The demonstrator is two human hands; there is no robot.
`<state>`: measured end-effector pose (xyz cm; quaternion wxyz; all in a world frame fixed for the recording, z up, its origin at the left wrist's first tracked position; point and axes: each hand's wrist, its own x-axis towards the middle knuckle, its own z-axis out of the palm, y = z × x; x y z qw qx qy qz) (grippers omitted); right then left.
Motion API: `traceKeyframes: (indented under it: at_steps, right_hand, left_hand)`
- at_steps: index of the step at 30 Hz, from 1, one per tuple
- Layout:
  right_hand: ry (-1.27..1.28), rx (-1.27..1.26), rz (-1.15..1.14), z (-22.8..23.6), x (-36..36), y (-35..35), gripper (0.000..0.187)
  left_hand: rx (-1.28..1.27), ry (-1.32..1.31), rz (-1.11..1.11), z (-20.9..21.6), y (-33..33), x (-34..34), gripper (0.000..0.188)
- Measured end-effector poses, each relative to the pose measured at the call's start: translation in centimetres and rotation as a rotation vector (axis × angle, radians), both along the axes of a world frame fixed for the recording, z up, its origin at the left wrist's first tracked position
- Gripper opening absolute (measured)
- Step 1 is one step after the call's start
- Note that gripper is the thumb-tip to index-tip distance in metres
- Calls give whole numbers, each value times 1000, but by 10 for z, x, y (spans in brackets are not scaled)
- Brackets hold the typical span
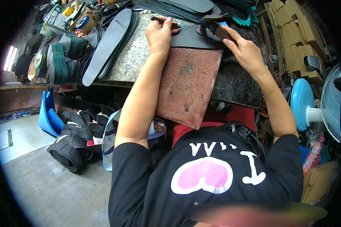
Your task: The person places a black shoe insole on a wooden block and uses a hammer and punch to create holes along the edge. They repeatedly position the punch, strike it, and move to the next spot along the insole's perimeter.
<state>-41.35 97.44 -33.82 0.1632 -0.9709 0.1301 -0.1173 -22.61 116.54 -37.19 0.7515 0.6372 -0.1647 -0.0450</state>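
My left hand [159,36] is closed around a dark rod-shaped tool [155,18], one end of which sticks out past the fingers. Beside it lies a black sheet [189,41] with a group of small holes near that hand. My right hand [243,51] grips a hammer [213,27] by its dark handle. The hammer's head is over the sheet; whether it touches is unclear. A worn reddish-brown board [189,79] extends from under the sheet's near edge toward my lap.
Stacked grey sole-shaped pieces [111,43] lie left on the speckled worktop [137,51], with more dark pieces [178,9] behind. Bundles of green-edged strips [58,66] stand far left. Cardboard boxes [297,32] and a fan [331,102] are at right; black shoe-like items [74,143] sit below left.
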Motion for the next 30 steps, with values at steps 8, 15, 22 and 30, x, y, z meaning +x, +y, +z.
traceKeyframes:
  at_steps: [8,15,22,30]
  right_hand:
    - [-430,37,185,71,-9,21,45]
    - [-319,-29,162,44,-2,21,45]
    - [-49,-4,38,9,-14,9,45]
    - [-180,28,98,23,-5,9,40]
  left_hand:
    - [292,-332,39,3,-4,-10,12]
    - [720,-945,181,7,-11,-20,20]
    - [-135,10,28,6,0,-4,13]
    - [157,-117,78,7,-3,-11,13]
